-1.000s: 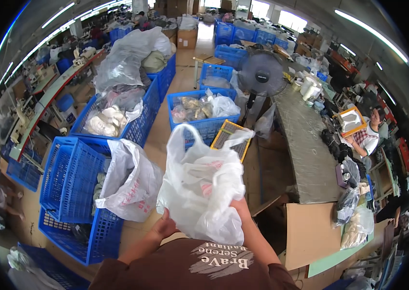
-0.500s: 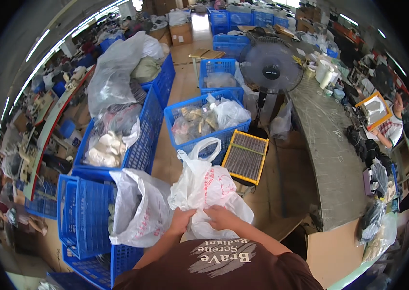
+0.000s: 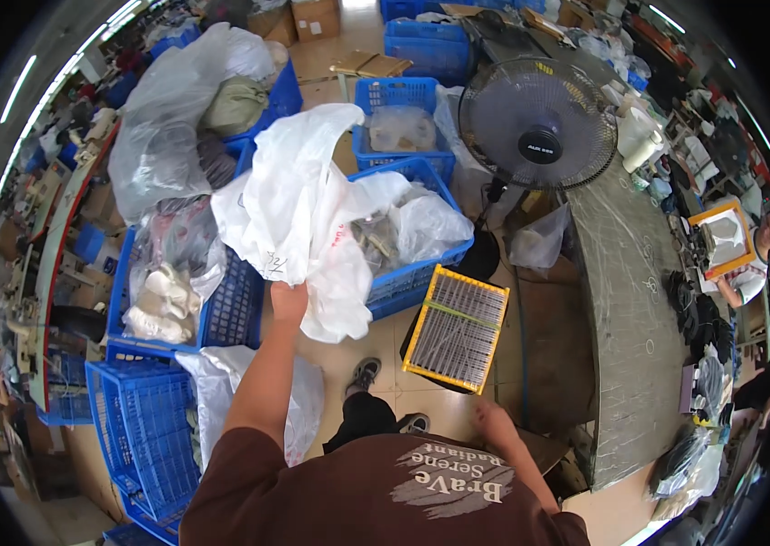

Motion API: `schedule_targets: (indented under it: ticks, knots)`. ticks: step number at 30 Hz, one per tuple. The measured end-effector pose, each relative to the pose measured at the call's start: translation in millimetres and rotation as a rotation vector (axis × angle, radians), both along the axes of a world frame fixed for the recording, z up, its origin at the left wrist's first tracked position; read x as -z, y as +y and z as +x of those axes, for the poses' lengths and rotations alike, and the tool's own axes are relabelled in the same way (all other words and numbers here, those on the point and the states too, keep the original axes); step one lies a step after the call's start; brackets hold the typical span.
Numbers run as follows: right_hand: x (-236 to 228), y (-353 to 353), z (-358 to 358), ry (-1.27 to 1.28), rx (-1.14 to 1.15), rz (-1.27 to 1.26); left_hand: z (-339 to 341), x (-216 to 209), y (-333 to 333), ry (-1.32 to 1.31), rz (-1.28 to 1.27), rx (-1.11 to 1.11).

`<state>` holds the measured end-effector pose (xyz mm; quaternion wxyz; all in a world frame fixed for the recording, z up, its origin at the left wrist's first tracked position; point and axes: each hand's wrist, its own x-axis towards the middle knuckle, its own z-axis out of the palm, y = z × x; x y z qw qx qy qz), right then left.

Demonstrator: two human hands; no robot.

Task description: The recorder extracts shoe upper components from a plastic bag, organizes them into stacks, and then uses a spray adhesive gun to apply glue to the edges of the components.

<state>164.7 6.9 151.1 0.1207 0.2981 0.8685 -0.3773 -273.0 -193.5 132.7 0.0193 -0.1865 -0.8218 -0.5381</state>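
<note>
A crumpled white plastic bag (image 3: 298, 196) with some red print hangs from my left hand (image 3: 288, 300), whose fingers are closed on its lower part. The bag is lifted and spread out in front of me, across the edges of two blue crates. It hides part of a blue crate (image 3: 421, 273) of clear bags. My right hand (image 3: 494, 425) is low on the right, away from the bag, with its fingers loosely apart and nothing seen in them. Just beyond it stands a yellow-framed rack (image 3: 457, 329) with thin grey strips and a green band.
A standing fan (image 3: 539, 136) rises beyond the rack, beside a long grey worktable (image 3: 630, 337) on the right. Left are blue crates (image 3: 144, 428) and another white bag (image 3: 298, 409) on the floor. A person's arm (image 3: 730, 291) shows beyond the table, near a yellow frame.
My left hand has lifted the white bag forward and to the left, and the bag has spread out. My right hand has let go of it and moved right.
</note>
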Motion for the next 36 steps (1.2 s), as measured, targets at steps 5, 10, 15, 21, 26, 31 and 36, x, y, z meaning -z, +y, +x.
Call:
schedule_targets:
  ticks: [5, 10, 15, 21, 26, 31, 36]
  knots:
    - [163, -32, 103, -0.19, -0.022, -0.082, -54, 113, 34, 0.232, -1.216, 0.082]
    - [108, -66, 64, -0.358, 0.182, -0.227, -83, 190, 45, -0.224, -1.19, 0.301]
    - [35, -116, 11, -0.518, 0.489, -0.401, -92, 216, 69, -0.34, -1.227, 0.369]
    - [33, -130, -37, -0.377, 0.72, -0.526, -146, 247, 100, -0.35, -1.21, 0.609]
    - [47, -138, -52, -0.349, 0.846, -0.552, -163, 282, 150, -0.205, -1.117, 0.952]
    - [16, -148, -73, -0.259, 1.442, -0.978, -126, 292, 62, -0.018, -1.102, 1.082]
    - [36, -196, -19, -0.203, 1.11, -0.611, -144, 306, 13, 0.134, -1.112, 1.072]
